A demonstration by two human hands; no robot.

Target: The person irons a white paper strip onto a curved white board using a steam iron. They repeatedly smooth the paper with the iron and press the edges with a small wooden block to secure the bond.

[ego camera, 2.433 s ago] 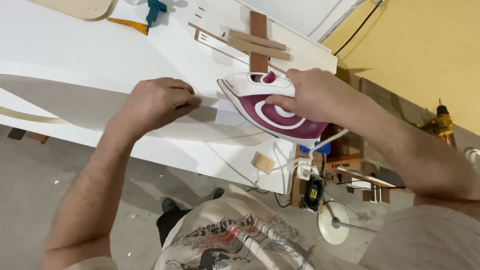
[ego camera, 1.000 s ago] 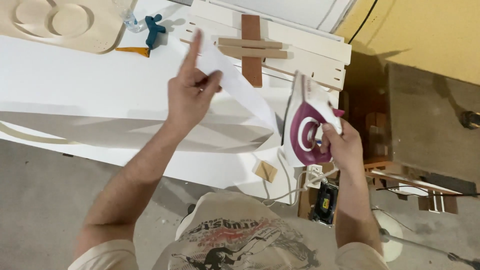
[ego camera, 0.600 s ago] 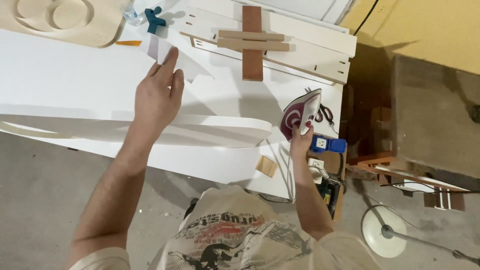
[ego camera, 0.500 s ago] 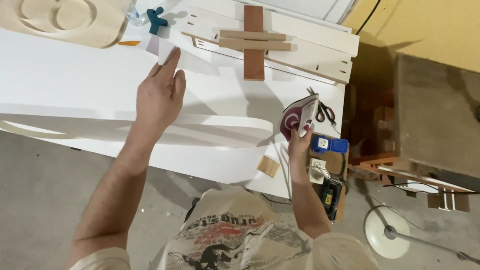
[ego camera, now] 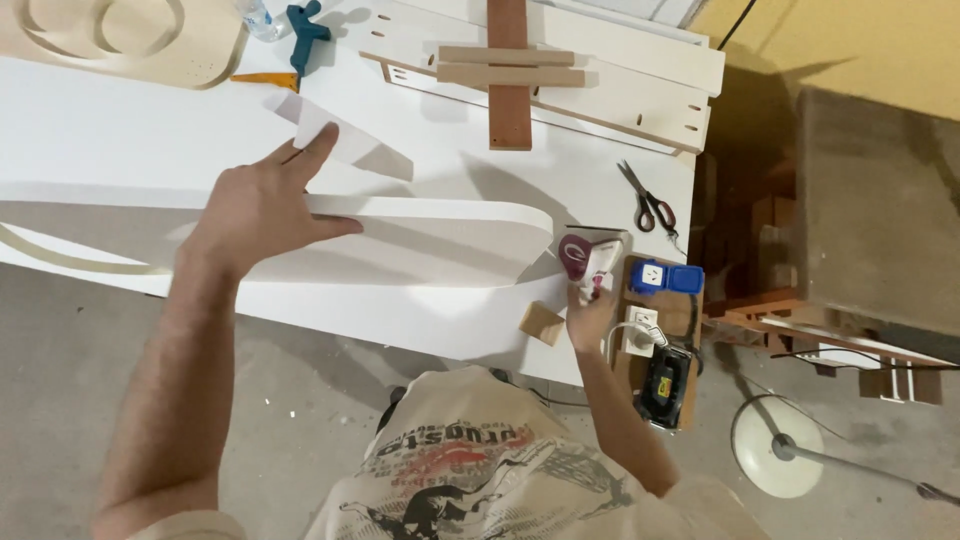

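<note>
My left hand (ego camera: 262,205) rests palm down on the top edge of a curved white board (ego camera: 430,225) that lies on the white table (ego camera: 120,130). Its fingertips touch a loose white strip (ego camera: 340,145). My right hand (ego camera: 590,305) grips a maroon and white clothes iron (ego camera: 588,255), which stands upright on its heel at the table's right end, next to a wooden board carrying sockets (ego camera: 660,320).
Scissors (ego camera: 648,205) lie near the table's right edge. Slotted white panels and a brown wooden cross (ego camera: 510,75) lie at the back, with a teal clamp (ego camera: 300,25) and a beige routed panel (ego camera: 130,40). A small wood block (ego camera: 542,322) sits at the near edge. A round lamp base (ego camera: 780,445) stands on the floor.
The iron left the board's edge and now stands upright at the right end of the table. My left hand lifted the white strip, then came down onto the board.
</note>
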